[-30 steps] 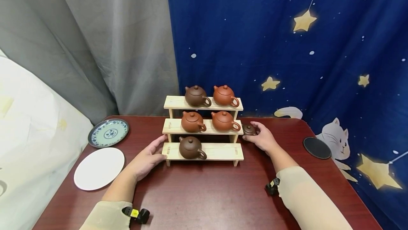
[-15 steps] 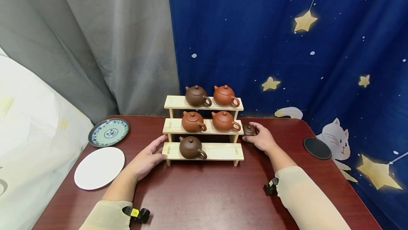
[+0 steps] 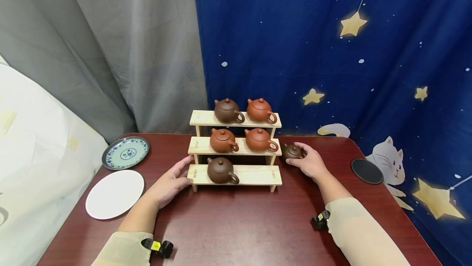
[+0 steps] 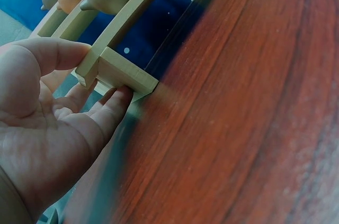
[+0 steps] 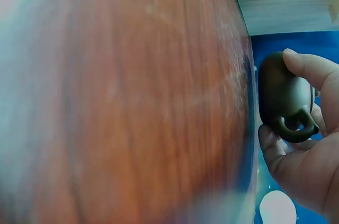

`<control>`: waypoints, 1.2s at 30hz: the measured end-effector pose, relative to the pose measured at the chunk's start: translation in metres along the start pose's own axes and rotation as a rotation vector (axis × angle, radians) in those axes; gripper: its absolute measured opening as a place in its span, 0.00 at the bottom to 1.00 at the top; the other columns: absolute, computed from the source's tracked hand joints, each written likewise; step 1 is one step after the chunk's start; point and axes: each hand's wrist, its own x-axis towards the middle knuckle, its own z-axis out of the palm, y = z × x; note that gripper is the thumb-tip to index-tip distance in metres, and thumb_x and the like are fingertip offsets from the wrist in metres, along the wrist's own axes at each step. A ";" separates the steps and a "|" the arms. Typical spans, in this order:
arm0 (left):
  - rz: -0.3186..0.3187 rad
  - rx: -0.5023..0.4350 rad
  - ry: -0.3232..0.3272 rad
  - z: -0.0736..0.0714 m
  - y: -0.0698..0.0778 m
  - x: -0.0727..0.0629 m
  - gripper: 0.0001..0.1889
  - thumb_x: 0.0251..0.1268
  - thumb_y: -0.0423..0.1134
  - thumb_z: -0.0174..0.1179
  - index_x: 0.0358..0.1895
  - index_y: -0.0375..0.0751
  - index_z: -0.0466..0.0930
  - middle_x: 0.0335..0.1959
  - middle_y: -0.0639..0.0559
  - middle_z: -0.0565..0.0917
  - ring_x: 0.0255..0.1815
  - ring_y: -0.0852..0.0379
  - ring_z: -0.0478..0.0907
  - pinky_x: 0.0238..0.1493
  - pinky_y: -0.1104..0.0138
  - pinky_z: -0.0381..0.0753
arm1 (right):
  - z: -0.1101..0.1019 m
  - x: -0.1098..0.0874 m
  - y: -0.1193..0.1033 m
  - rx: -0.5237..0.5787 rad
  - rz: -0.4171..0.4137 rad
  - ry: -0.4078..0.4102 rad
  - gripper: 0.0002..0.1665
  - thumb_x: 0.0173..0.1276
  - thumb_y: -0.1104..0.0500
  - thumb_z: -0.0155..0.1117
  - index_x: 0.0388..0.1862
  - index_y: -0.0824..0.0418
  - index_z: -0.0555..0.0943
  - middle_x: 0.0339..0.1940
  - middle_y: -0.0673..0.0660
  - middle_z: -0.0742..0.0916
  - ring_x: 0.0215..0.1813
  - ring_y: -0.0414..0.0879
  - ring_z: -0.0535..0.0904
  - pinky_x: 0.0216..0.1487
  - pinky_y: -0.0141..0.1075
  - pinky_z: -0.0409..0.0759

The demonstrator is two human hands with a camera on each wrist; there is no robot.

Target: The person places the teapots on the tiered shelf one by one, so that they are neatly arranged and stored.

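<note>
My right hand [image 3: 309,162] grips a dark brown teapot [image 3: 291,151] beside the right end of a three-step wooden display stand [image 3: 254,175]. In the right wrist view, thumb and fingers span the teapot's body [image 5: 283,89], and its handle faces the palm. At the stand's left end my left hand [image 3: 170,184] holds the lowest step, with the thumb on its edge and fingers against the leg [image 4: 127,73]. One dark brown teapot [image 3: 220,171] sits on that step. Two reddish teapots [image 3: 257,140] share the middle step. Above them stand another dark brown teapot [image 3: 226,110] and a reddish one [image 3: 259,110].
On the left of the dark red table [image 3: 236,225] lie a blue-patterned plate [image 3: 125,153] and a white round plate [image 3: 115,194]. A black round coaster [image 3: 366,171] lies near the right edge. Grey and blue curtains [image 3: 273,44] hang behind the table.
My right hand has moved slightly right with the dark brown teapot, which now stands a little apart from the stand and shows more. The left hand has stayed in place.
</note>
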 end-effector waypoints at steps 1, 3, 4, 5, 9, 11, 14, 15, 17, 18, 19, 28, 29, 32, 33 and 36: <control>-0.004 0.002 0.001 0.000 0.000 0.000 0.45 0.74 0.26 0.55 0.89 0.45 0.45 0.89 0.37 0.53 0.83 0.50 0.63 0.64 0.76 0.78 | -0.002 -0.001 0.001 0.000 -0.001 0.002 0.52 0.63 0.52 0.81 0.82 0.60 0.68 0.76 0.66 0.79 0.76 0.61 0.76 0.76 0.54 0.73; -0.003 0.004 0.002 0.000 0.000 0.000 0.44 0.75 0.26 0.56 0.89 0.45 0.45 0.89 0.37 0.53 0.82 0.52 0.64 0.64 0.76 0.78 | -0.006 -0.004 0.002 -0.002 -0.001 0.005 0.52 0.64 0.52 0.81 0.83 0.61 0.68 0.77 0.66 0.79 0.77 0.61 0.75 0.76 0.54 0.73; -0.003 0.004 0.004 0.000 0.000 0.000 0.44 0.75 0.26 0.56 0.89 0.45 0.45 0.89 0.37 0.54 0.82 0.52 0.64 0.64 0.76 0.78 | -0.008 -0.006 0.003 -0.009 -0.001 0.008 0.52 0.64 0.52 0.81 0.83 0.60 0.68 0.77 0.66 0.79 0.77 0.61 0.75 0.76 0.54 0.73; 0.000 0.005 0.000 0.000 0.000 0.000 0.45 0.75 0.26 0.56 0.89 0.45 0.45 0.89 0.36 0.53 0.82 0.51 0.64 0.64 0.76 0.78 | -0.009 -0.008 0.003 -0.015 -0.003 0.011 0.52 0.64 0.51 0.81 0.83 0.60 0.68 0.77 0.66 0.79 0.77 0.61 0.76 0.76 0.53 0.74; -0.001 0.006 0.002 0.001 0.000 -0.001 0.45 0.74 0.26 0.56 0.89 0.44 0.45 0.89 0.36 0.53 0.84 0.46 0.61 0.63 0.76 0.78 | -0.016 -0.020 -0.001 -0.047 -0.028 0.019 0.52 0.64 0.50 0.81 0.83 0.59 0.68 0.76 0.65 0.80 0.76 0.60 0.77 0.75 0.54 0.75; -0.002 0.004 -0.001 0.000 0.000 -0.001 0.45 0.74 0.26 0.56 0.89 0.44 0.44 0.89 0.36 0.52 0.85 0.44 0.59 0.63 0.76 0.78 | -0.019 -0.027 -0.006 -0.059 -0.047 0.024 0.52 0.64 0.49 0.81 0.82 0.58 0.69 0.75 0.64 0.80 0.75 0.61 0.78 0.73 0.54 0.76; -0.009 -0.001 0.005 0.001 0.001 -0.001 0.45 0.74 0.25 0.55 0.89 0.45 0.45 0.89 0.37 0.53 0.85 0.43 0.59 0.63 0.76 0.78 | -0.023 -0.039 -0.014 -0.074 -0.071 0.032 0.52 0.64 0.47 0.82 0.82 0.57 0.69 0.74 0.64 0.81 0.73 0.60 0.80 0.72 0.51 0.78; -0.008 -0.002 0.003 0.001 0.001 0.000 0.45 0.74 0.25 0.55 0.89 0.45 0.45 0.89 0.38 0.53 0.85 0.44 0.59 0.63 0.76 0.78 | -0.023 -0.043 -0.017 -0.076 -0.076 0.034 0.51 0.64 0.47 0.82 0.82 0.57 0.70 0.74 0.63 0.81 0.72 0.60 0.80 0.70 0.47 0.79; -0.005 0.000 0.002 0.001 0.002 0.000 0.45 0.74 0.25 0.55 0.89 0.45 0.45 0.89 0.37 0.53 0.84 0.46 0.61 0.63 0.76 0.78 | -0.024 -0.051 -0.022 -0.083 -0.086 0.035 0.51 0.64 0.46 0.82 0.82 0.55 0.70 0.74 0.62 0.82 0.71 0.59 0.81 0.67 0.38 0.79; -0.005 0.000 0.002 0.001 0.002 0.000 0.44 0.74 0.25 0.55 0.89 0.45 0.45 0.89 0.37 0.53 0.84 0.48 0.62 0.63 0.76 0.78 | -0.024 -0.055 -0.024 -0.085 -0.092 0.035 0.50 0.64 0.46 0.82 0.81 0.54 0.71 0.73 0.61 0.82 0.71 0.58 0.82 0.65 0.33 0.79; -0.004 0.002 0.002 0.001 0.001 0.000 0.44 0.74 0.25 0.55 0.89 0.44 0.45 0.89 0.36 0.53 0.83 0.49 0.63 0.63 0.76 0.78 | -0.024 -0.059 -0.026 -0.091 -0.099 0.034 0.50 0.64 0.46 0.82 0.81 0.54 0.71 0.72 0.61 0.83 0.70 0.57 0.83 0.63 0.29 0.78; -0.009 0.003 0.005 0.000 0.001 0.000 0.45 0.74 0.26 0.55 0.89 0.45 0.45 0.89 0.36 0.53 0.85 0.44 0.60 0.63 0.76 0.78 | -0.012 -0.091 -0.048 -0.069 -0.198 -0.020 0.46 0.62 0.52 0.83 0.77 0.55 0.74 0.67 0.58 0.86 0.64 0.51 0.85 0.59 0.24 0.78; -0.010 0.000 0.007 0.001 0.001 0.000 0.44 0.74 0.26 0.55 0.89 0.45 0.46 0.89 0.37 0.54 0.85 0.44 0.60 0.63 0.76 0.78 | -0.009 -0.094 -0.051 -0.063 -0.207 -0.029 0.46 0.62 0.52 0.83 0.77 0.55 0.74 0.67 0.57 0.86 0.64 0.50 0.85 0.59 0.25 0.79; -0.007 0.000 0.005 0.000 0.002 0.000 0.44 0.74 0.26 0.56 0.89 0.46 0.46 0.88 0.36 0.54 0.84 0.46 0.61 0.63 0.77 0.78 | -0.001 -0.098 -0.061 -0.048 -0.229 -0.051 0.46 0.60 0.52 0.84 0.76 0.53 0.75 0.66 0.55 0.86 0.62 0.47 0.86 0.59 0.27 0.81; -0.009 0.001 0.007 0.000 0.002 -0.001 0.44 0.74 0.26 0.56 0.89 0.46 0.46 0.88 0.36 0.54 0.84 0.47 0.62 0.63 0.77 0.78 | 0.002 -0.098 -0.064 -0.046 -0.233 -0.057 0.46 0.60 0.51 0.84 0.76 0.52 0.76 0.66 0.55 0.86 0.62 0.46 0.86 0.59 0.28 0.81; -0.008 0.013 0.004 0.001 0.002 -0.001 0.45 0.74 0.26 0.55 0.89 0.45 0.45 0.88 0.36 0.54 0.83 0.50 0.63 0.63 0.76 0.78 | 0.012 -0.098 -0.069 -0.040 -0.251 -0.081 0.45 0.60 0.51 0.84 0.75 0.49 0.76 0.65 0.53 0.87 0.61 0.45 0.86 0.60 0.31 0.82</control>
